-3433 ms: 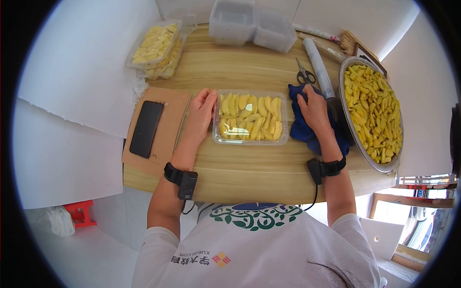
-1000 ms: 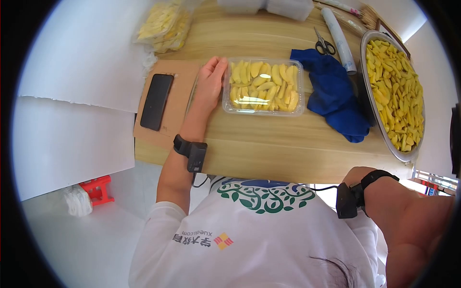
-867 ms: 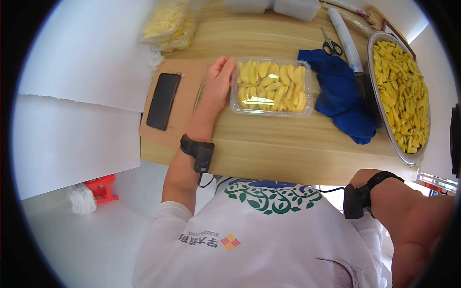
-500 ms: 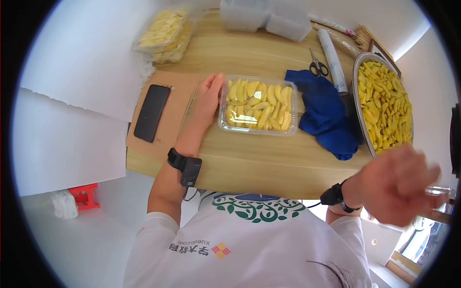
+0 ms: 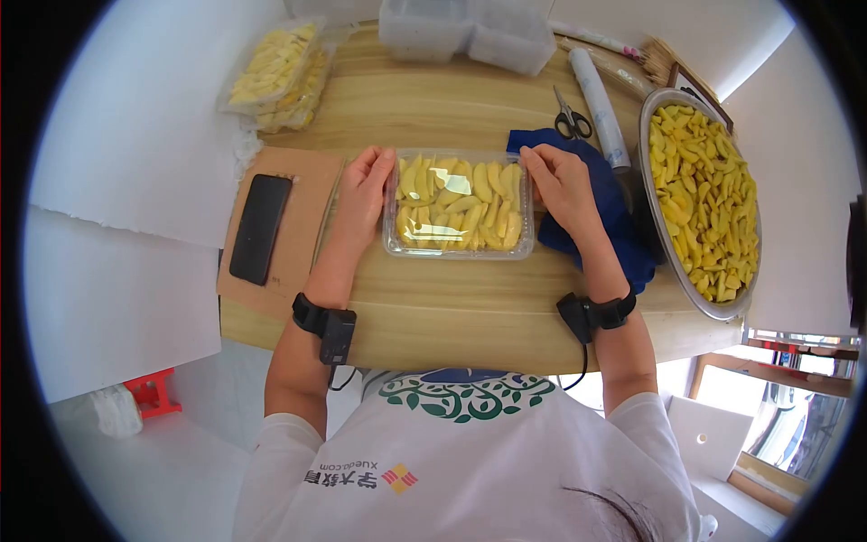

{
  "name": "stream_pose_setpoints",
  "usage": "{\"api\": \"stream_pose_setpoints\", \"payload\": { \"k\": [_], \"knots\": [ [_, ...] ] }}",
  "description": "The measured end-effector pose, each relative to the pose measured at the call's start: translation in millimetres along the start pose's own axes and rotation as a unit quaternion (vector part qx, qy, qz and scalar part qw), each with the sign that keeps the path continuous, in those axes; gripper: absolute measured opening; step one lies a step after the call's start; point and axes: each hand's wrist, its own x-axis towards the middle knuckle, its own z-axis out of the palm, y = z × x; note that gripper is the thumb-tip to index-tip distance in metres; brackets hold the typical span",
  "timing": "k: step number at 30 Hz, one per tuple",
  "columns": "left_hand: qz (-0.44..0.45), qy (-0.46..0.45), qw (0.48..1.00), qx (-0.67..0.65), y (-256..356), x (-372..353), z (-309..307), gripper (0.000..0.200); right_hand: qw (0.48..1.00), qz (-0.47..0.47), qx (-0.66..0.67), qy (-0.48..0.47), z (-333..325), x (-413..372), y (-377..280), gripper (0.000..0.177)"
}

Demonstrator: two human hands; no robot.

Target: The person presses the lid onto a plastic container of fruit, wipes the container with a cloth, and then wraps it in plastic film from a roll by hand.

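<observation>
A clear plastic food box [image 5: 459, 255] rests on the table in front of me, packed with yellow fruit slices [image 5: 442, 212]. Light glints off its clear top. My left hand [image 5: 368, 176] is closed at the upper left corner, fingers curled and thumb against the rim. At the opposite upper corner, my right hand [image 5: 560, 181] pinches the rim between thumb and curled fingers. Beneath and beside the right forearm lies a crumpled blue cloth [image 5: 607, 185].
A large metal basin [image 5: 648, 194] heaped with slices stands at the right. Scissors [image 5: 572, 117] and a plastic-wrap roll [image 5: 598, 108] lie behind the cloth. At left are a phone [image 5: 260, 228] on cardboard [image 5: 302, 217] and stacked filled boxes [image 5: 280, 77]. Clear containers [image 5: 424, 32] stand at the back.
My right hand has come in from the lower right, by the basin, to the box's right corner. The left hand stays at the left side. The view has shifted slightly.
</observation>
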Motion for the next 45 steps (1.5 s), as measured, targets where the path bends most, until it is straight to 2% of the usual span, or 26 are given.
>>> {"api": "stream_pose_setpoints", "payload": {
  "k": [1,3,6,8,13,19,22,24,28,30,32,34,35,37,38,40,41,45],
  "knots": [
    [0.004,0.002,1.000,0.009,0,-1,0,0.018,1.000,0.002,0.000,-0.002,0,0,0,0.025],
    [0.006,0.006,1.000,0.018,1,-2,0,0.018,0.993,0.043,0.104,-0.031,2,0,-1,0.025],
    [0.013,-0.001,1.000,0.012,0,-2,2,0.018,0.984,0.034,0.170,-0.028,7,0,6,0.025],
    [0.044,-0.003,0.999,0.009,-2,-1,3,0.018,0.984,0.031,0.175,-0.023,10,0,7,0.025],
    [0.046,0.012,0.998,0.030,-1,-4,6,0.019,0.985,0.028,0.169,-0.002,16,-1,11,0.025],
    [0.051,0.020,0.998,0.009,-5,-3,6,0.020,0.993,-0.021,0.108,0.036,20,1,17,0.028],
    [0.048,0.027,0.998,-0.002,-3,-5,7,0.020,0.993,0.015,0.111,0.022,16,1,12,0.026],
    [0.033,0.036,0.999,-0.006,-4,-7,8,0.021,0.978,0.054,0.199,0.040,14,-2,6,0.023],
    [0.057,0.051,0.997,0.001,-7,-5,6,0.022,0.973,0.052,0.218,0.057,2,-8,-3,0.018],
    [0.056,0.044,0.997,0.004,-7,-5,6,0.023,0.988,-0.008,0.110,0.109,-6,-15,-6,0.015],
    [0.052,0.040,0.998,0.013,-4,-7,7,0.023,0.992,0.002,0.058,0.112,-17,-24,-13,0.019],
    [0.055,0.051,0.997,0.016,1,-9,12,0.027,0.977,-0.085,-0.123,0.150,-24,-31,-11,0.025],
    [0.059,0.062,0.996,0.021,2,-9,15,0.031,0.977,-0.084,-0.125,0.150,-26,-34,-9,0.025],
    [0.064,0.050,0.996,0.036,0,-8,11,0.030,0.902,-0.206,-0.336,0.177,-25,-38,-1,0.028],
    [0.069,0.038,0.995,0.053,-1,-8,9,0.030,0.902,-0.206,-0.337,0.177,-24,-39,6,0.028],
    [0.066,0.037,0.996,0.044,-3,-7,9,0.029,0.929,-0.146,-0.326,0.098,-22,-38,22,0.030],
    [0.063,0.037,0.997,0.036,-3,-6,9,0.029,0.941,-0.155,-0.289,0.085,-26,-35,28,0.031],
    [0.073,0.033,0.996,0.038,-1,-7,9,0.028,0.956,-0.138,-0.231,0.120,-31,-30,27,0.027]
  ]
}}
